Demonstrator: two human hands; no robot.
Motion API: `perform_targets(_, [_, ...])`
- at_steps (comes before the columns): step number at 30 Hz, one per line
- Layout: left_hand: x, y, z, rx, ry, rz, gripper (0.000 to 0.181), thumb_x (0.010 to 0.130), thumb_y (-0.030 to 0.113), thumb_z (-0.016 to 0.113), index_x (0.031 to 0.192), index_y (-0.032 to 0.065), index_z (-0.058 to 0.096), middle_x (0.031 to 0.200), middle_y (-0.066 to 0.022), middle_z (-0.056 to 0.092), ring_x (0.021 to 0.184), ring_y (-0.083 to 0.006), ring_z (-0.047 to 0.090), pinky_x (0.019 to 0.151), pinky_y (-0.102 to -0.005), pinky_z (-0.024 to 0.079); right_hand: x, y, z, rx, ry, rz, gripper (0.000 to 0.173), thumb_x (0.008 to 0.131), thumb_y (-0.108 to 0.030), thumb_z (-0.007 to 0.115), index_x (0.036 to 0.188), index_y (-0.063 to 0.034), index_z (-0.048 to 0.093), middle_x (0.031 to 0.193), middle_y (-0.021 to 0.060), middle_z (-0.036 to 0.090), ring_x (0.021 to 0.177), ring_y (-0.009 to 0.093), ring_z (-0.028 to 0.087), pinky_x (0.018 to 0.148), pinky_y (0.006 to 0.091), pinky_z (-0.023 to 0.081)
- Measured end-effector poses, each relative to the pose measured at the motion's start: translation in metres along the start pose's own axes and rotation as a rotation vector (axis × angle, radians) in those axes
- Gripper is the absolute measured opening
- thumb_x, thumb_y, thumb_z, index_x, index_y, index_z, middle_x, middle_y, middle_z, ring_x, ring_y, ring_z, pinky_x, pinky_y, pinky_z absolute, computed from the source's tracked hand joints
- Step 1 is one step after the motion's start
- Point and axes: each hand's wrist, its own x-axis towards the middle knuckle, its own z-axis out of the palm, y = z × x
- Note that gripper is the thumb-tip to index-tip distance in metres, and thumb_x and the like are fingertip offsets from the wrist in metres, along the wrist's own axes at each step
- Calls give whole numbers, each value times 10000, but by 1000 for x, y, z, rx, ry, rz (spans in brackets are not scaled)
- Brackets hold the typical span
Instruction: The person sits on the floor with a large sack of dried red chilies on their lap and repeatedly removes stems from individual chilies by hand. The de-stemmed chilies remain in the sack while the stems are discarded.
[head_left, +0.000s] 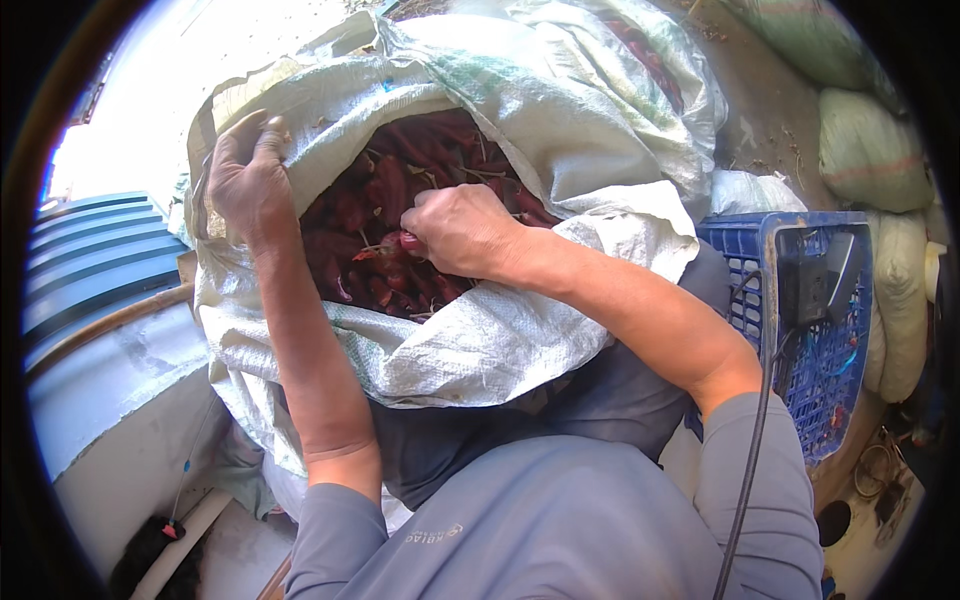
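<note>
A white woven plastic sack stands before me with its mouth spread wide. Dried red chili peppers fill the inside, some with pale stems. My right hand is over the peppers, with its fingers closed on a red chili pepper; most of that pepper is hidden by the hand. At the left side of the sack's mouth is my left hand, raised against the inner face of the rim. Its thumb and a finger point upward, and whether it grips anything is hidden.
A blue plastic crate stands at my right, with a black device and a cable. Behind is another white sack with red peppers. Full sacks line the right side. A low wall is at left.
</note>
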Motion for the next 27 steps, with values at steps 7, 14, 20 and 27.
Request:
perform_targets(7, [-20,24,8,109,-91,122,323,876,134,764,1173,20,705,990,-65,721,901,-143,656,775,-266,528,18,20,-38,438,315,132,170,869,-188,756,919,-42,686,840,151,665,806,308,665,757,406,535])
perform_targets(14, [-47,30,25,-21,-637,-32,258,938,193,728,1070,-28,734,875,-57,722,760,-107,652,692,-248,530,20,32,-42,231,459,7,247,855,-229,788,954,-35,671,865,151,663,822,324,662,764,411,536])
perform_targets(20, [-52,33,29,-316,-769,-194,151,953,122,690,1055,39,763,843,-28,709,579,-61,595,454,-227,431,14,24,-66,506,299,190,421,872,-292,811,1120,1,636,1022,154,724,915,229,697,804,355,553])
perform_targets(27, [-58,36,37,262,-481,668,55,925,71,710,941,24,735,801,-48,691,673,-101,648,599,-262,515,19,26,-64,688,85,227,224,941,-205,712,989,4,648,818,126,689,726,220,648,683,362,533])
